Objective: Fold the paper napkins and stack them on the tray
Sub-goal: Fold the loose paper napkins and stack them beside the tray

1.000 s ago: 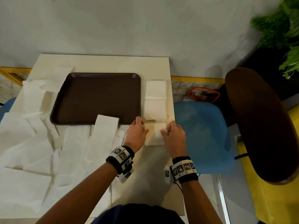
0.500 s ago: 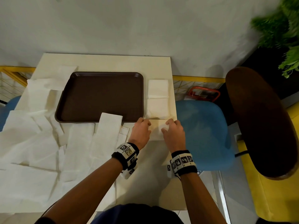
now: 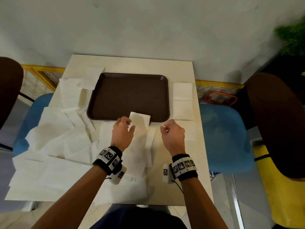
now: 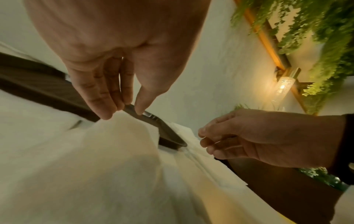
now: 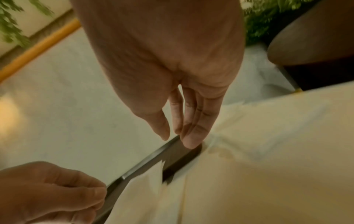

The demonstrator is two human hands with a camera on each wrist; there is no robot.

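The table point(image 3: 132, 63) carries the brown tray point(image 3: 128, 95) at 12 o'clock, bare of napkins. A loose spread of unfolded napkins point(image 3: 54, 142) lies from 7 to 10 o'clock. 3 folded napkins point(image 3: 182, 91) sit in a row at 2 o'clock, beside the tray, not on it.

Your left hand point(image 3: 122, 134) pinches the far corner of a long napkin strip point(image 3: 140, 129) whose end overlaps the tray's near rim. Your right hand point(image 3: 173, 134) hangs just right of it, fingers loosely curled, holding nothing.

Step in hand, as judged: starting fold number 4. Next, take the opposite corner with your right hand, align edges, then crease.
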